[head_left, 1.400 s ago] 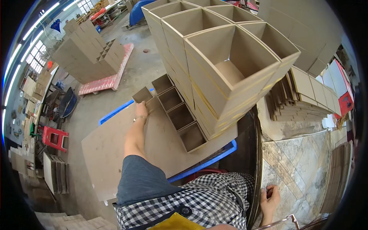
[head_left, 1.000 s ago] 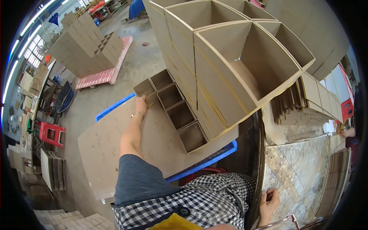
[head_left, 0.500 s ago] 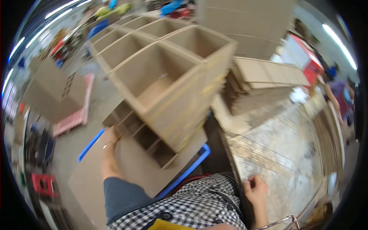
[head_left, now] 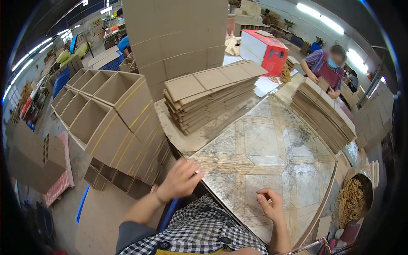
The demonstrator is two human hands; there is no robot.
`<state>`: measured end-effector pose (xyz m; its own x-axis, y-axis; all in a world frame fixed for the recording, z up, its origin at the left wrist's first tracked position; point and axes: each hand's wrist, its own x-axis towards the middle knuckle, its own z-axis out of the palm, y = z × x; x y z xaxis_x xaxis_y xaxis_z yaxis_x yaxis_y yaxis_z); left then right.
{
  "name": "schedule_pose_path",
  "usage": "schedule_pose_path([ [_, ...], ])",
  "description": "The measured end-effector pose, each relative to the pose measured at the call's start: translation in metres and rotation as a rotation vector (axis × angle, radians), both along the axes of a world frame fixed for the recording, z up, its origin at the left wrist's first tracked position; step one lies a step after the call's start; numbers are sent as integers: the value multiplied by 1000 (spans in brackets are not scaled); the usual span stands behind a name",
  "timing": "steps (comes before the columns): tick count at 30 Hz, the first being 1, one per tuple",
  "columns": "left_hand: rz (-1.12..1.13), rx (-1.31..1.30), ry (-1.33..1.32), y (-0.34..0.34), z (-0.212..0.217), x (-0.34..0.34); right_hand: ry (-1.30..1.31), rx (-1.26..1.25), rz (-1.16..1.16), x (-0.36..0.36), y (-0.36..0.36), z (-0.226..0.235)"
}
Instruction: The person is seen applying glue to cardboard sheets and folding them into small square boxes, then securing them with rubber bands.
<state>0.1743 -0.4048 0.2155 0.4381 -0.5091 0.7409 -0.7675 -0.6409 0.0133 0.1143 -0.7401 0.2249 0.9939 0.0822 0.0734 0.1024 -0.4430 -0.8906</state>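
My left hand is over the near left corner of the tabletop, fingers stretched and slightly apart, holding nothing I can see. My right hand hovers low over the patterned tabletop, thumb and fingertips curled together; anything between them is too small to make out. To the left stand stacked brown fiberboard divider boxes with open square compartments and yellow bands round their sides. A pile of flat brown boards lies at the table's far left edge.
Another board stack runs along the table's right edge, with a co-worker behind it. A container of yellow rubber bands stands at the near right. Beyond are a red-and-white box and a tall brown board stack.
My left hand has left the lower divider box and moved right to the table corner. My view has swung right, bringing the tabletop into the middle. The right hand stays curled.
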Motion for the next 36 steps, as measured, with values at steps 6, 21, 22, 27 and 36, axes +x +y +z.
schedule_pose_path([
  [6, 432, 177, 143, -66, 121, 192, 9, 26, -263, -55, -66, -3],
  [21, 698, 495, 1079, -51, 149, 305, 107, 280, -505, -125, -105, -57],
  [22, 694, 488, 1068, -50, 148, 307, 102, 303, -498, -122, -101, -55],
  [27, 683, 439, 1057, -43, 138, 313, 173, 271, -458, -116, -102, -54],
  [36, 411, 297, 1152, -29, 154, 308, 146, 256, -424, -99, -98, -41],
])
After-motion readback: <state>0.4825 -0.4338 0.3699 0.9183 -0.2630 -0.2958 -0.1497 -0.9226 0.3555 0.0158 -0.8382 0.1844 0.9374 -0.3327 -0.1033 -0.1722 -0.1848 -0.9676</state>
